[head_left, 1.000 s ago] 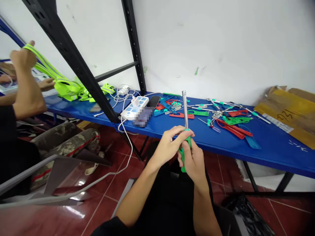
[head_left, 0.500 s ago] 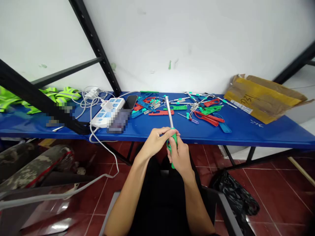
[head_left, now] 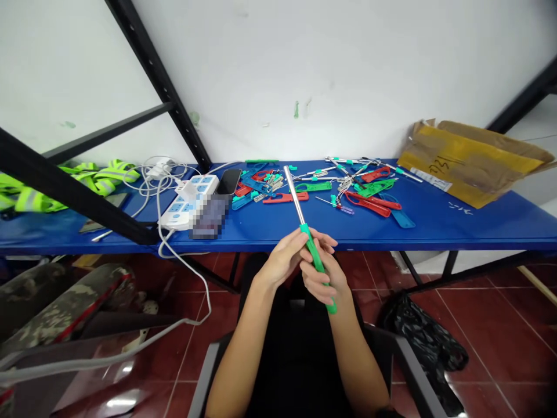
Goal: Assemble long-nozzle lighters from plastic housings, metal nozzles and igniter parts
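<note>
A long-nosed lighter (head_left: pixel 314 249) with a green handle and a slim metal tube is held above my lap, its tube tilted up over the table edge. My right hand (head_left: pixel 327 270) wraps its fingers round the handle, which sticks out below. At the top of the handle, where the tube begins, my left hand (head_left: pixel 285 258) pinches it with thumb and fingers. Beyond the tube lie a flat red handle piece (head_left: pixel 285 198), a green handle piece (head_left: pixel 313 186) and a small screwdriver (head_left: pixel 343 209) with a purple grip.
On the blue table (head_left: pixel 261 226) more red, green and blue handle pieces and several metal tubes lie in heaps. A power strip (head_left: pixel 191 203), cables and a phone (head_left: pixel 229 182) are at left. A cardboard box (head_left: pixel 470 162) stands right; a black shelf post (head_left: pixel 161 81) rises at left.
The lighter has turned over, so its narrow side and the tube's plain side face up. Its lower end has swung right. My right fingers now curl across the handle's front.
</note>
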A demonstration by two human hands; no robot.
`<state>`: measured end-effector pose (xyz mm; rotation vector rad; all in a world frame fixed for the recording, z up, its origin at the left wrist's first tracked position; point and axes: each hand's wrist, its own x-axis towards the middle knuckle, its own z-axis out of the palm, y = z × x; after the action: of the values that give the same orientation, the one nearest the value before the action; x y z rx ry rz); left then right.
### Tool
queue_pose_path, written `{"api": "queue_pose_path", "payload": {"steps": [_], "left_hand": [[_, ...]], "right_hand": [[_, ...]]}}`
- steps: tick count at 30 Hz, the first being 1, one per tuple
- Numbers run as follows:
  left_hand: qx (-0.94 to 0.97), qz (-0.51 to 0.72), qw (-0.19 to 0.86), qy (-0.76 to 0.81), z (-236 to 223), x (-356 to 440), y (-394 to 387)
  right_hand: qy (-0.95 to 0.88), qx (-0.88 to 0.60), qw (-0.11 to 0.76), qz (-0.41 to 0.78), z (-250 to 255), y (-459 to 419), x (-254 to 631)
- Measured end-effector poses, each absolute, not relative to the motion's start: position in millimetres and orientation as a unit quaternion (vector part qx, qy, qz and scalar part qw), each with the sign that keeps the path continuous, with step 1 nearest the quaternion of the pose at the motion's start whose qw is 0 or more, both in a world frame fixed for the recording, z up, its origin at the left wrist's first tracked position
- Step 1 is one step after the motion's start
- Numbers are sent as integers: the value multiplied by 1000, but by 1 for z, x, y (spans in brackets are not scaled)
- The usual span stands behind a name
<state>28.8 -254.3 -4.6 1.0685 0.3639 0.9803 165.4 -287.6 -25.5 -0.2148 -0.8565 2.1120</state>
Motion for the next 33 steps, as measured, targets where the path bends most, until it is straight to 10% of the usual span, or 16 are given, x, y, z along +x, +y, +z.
{"api": "queue_pose_path", "payload": {"steps": [8, 16, 22, 33], "left_hand": [[561, 461, 655, 209, -21, 16, -257], [449, 561, 629, 298, -17, 58, -207], [377, 599, 665, 239, -2, 19, -170], [379, 646, 587, 308, -9, 11, -171]], "right_hand": [[-486, -382, 607, 499, -7, -277, 153], [-724, -634, 238, 132, 37, -252, 190], [-539, -762, 359, -18, 3, -254, 372], [-379, -888, 231, -122, -31, -229, 549]]}}
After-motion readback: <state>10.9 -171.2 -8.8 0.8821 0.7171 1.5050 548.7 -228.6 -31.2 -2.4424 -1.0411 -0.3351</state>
